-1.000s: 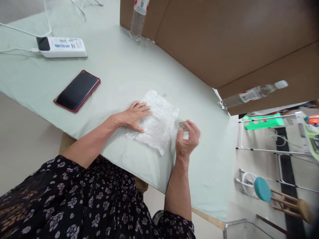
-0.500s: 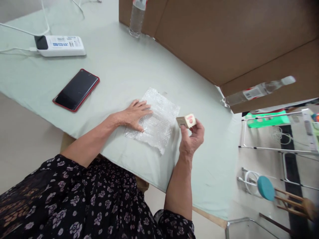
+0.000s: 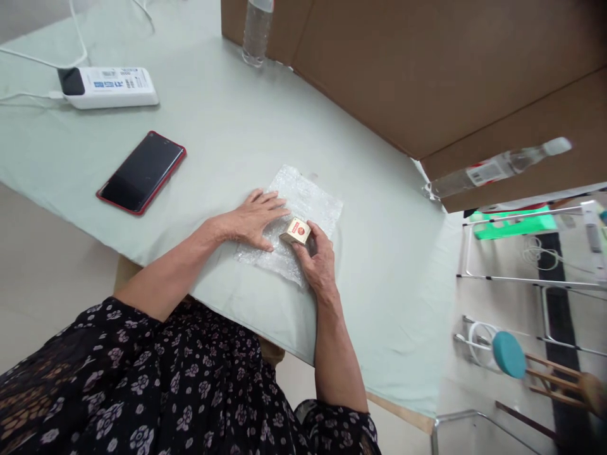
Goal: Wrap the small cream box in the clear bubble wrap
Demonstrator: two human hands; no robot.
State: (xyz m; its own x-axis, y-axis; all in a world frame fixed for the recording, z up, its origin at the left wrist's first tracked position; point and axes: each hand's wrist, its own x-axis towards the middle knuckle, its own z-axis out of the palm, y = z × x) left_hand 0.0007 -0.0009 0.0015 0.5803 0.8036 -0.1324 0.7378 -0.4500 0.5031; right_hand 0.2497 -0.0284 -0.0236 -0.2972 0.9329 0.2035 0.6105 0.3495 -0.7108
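A sheet of bubble wrap (image 3: 308, 191) lies flat on the cloth-covered table. Spread across its left edge, my left hand (image 3: 255, 220) is open with the palm down. My right hand (image 3: 320, 259) grips a small cream-coloured box (image 3: 298, 231) with red print on top, thumb on the near side and fingers on the far right side. The box is over the middle of the wrap, just right of my left fingers. Whether its underside touches the wrap I cannot tell.
A phone in a red case (image 3: 141, 172) and a white power bank (image 3: 109, 87) with cables lie at the left. Behind stands a large brown cardboard box (image 3: 370, 76), with one plastic bottle (image 3: 257, 35) at its left and another bottle (image 3: 497, 169) at its right. A teal-topped stool (image 3: 509, 354) is beyond the table.
My right hand has brought the small box leftward from beyond the wrap's right edge to over its middle. My left hand has stayed in place on the wrap.
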